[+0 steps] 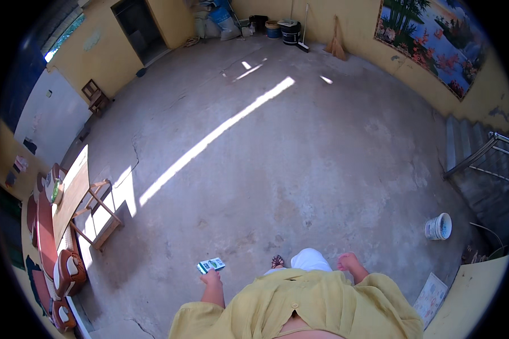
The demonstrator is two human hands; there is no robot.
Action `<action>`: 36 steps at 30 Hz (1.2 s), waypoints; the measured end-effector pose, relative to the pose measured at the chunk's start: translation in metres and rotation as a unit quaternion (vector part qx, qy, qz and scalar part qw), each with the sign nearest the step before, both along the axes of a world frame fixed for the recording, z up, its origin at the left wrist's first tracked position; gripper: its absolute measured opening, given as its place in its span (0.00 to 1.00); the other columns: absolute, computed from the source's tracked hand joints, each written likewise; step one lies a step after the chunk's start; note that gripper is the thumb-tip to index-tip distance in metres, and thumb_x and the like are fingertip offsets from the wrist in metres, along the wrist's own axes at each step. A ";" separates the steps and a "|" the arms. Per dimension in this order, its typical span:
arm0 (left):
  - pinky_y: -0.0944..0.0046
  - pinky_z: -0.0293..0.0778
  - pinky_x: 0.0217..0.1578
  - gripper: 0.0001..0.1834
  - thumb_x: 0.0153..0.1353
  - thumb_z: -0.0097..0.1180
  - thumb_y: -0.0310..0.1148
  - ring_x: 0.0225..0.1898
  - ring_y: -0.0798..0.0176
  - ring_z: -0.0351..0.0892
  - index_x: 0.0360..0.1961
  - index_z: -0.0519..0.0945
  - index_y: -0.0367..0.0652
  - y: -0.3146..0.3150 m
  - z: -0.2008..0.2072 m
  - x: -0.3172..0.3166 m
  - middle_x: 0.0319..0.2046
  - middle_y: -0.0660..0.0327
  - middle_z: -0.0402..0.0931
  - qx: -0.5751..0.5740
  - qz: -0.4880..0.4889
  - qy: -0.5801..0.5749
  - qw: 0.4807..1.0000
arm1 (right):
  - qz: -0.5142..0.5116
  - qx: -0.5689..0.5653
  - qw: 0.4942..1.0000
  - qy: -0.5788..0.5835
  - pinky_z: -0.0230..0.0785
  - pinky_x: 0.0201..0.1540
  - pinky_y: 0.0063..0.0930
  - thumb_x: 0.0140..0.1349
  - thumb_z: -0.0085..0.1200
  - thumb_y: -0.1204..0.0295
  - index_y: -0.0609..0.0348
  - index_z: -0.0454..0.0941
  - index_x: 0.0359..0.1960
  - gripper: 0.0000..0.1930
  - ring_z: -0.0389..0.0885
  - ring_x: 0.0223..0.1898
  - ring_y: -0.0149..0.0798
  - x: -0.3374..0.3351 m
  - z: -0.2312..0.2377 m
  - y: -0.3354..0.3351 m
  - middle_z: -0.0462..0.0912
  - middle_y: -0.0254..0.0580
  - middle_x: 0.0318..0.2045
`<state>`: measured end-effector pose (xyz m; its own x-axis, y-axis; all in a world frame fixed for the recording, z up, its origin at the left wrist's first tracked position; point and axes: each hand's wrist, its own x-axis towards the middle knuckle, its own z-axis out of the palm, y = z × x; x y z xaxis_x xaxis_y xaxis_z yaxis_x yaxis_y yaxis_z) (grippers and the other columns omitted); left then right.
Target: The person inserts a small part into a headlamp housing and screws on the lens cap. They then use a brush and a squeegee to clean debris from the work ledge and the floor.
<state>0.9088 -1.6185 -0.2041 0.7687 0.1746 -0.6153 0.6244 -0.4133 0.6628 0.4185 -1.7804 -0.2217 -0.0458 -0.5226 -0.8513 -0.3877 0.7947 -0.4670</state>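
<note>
My left hand (211, 275) is closed on the near edge of a small flat packet (211, 265), white with green and blue print. It is held out in front of me, above the concrete floor, and its kind is too small to make out. On the other side of my body, my right hand (349, 262) hangs beside my white trousers (311, 260) with its fingers curled in, and nothing shows in them. One sandalled foot (277, 261) steps out between the hands.
A wooden table (73, 198) stands before a red-brown sofa (68, 274) at left, a small chair (95, 97) beyond. A white bucket (438, 226) is at right, near stairs with a metal rail (481, 155). Buckets (290, 34), a broom (336, 45) and sacks (225, 25) line the far wall.
</note>
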 end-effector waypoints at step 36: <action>0.64 0.65 0.30 0.27 0.48 0.52 0.44 0.38 0.55 0.68 0.49 0.62 0.47 -1.076 0.007 0.259 0.41 0.59 0.62 -0.203 0.055 0.094 0.973 | 0.501 -0.002 0.782 0.370 0.64 0.27 0.27 0.44 0.53 0.59 0.44 0.79 0.26 0.09 0.76 0.31 0.31 0.074 -0.143 -0.765 0.79 0.30 0.26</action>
